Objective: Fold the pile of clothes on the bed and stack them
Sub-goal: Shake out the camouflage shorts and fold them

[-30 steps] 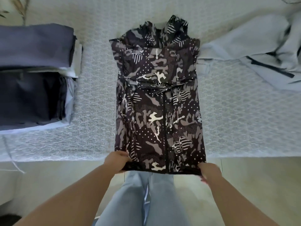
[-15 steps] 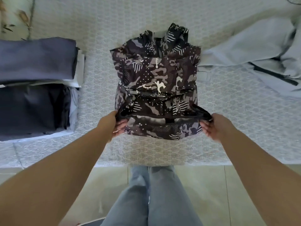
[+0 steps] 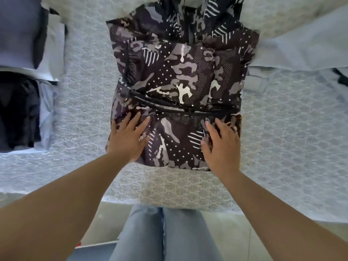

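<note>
- Near the bed's (image 3: 282,147) front edge, the camouflage jacket (image 3: 178,81) lies folded.
- Left hand (image 3: 128,138) and right hand (image 3: 222,146) press flat on it, fingers spread.
- Folded clothes stack (image 3: 20,72) at the left edge.

Camouflage jacket (image 3: 180,87) on bed (image 3: 282,138), lower part folded up. Left hand (image 3: 128,138) and right hand (image 3: 222,146) flat on folded part, fingers straight. Folded stacks (image 3: 22,72) at left, light grey garment (image 3: 305,44) at right.
</note>
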